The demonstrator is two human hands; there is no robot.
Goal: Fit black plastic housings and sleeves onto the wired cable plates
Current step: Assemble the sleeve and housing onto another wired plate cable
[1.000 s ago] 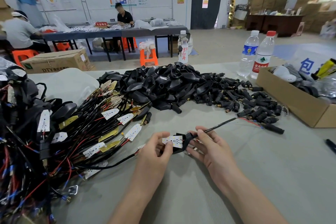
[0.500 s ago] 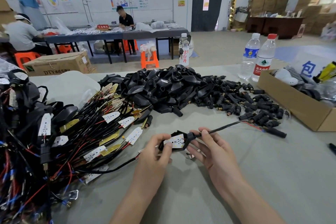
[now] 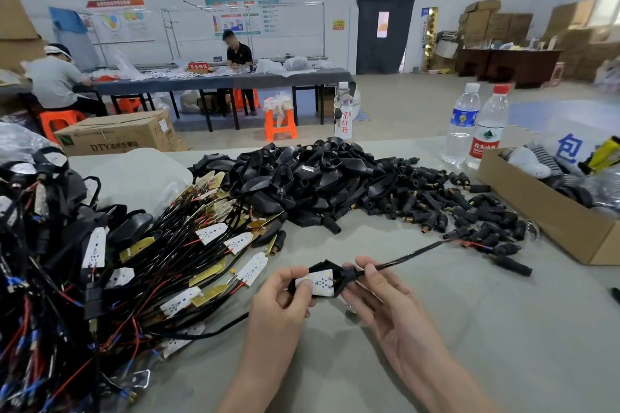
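The left forearm and right forearm angle in toward each other. The left hand curls its fingers round the black housing, thumb pressed on top. The right hand (palm turned partly upward) pinches the cable between thumb and forefinger.

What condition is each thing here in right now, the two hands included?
left hand, grips the housing, thumb on the plate.
right hand, pinches the cable at the housing's neck.
housing, open side up, plate showing.
plate, lying inside the housing.
cable, running out of the housing's neck.
water bottles, upright, capped.
cardboard box, open on top.
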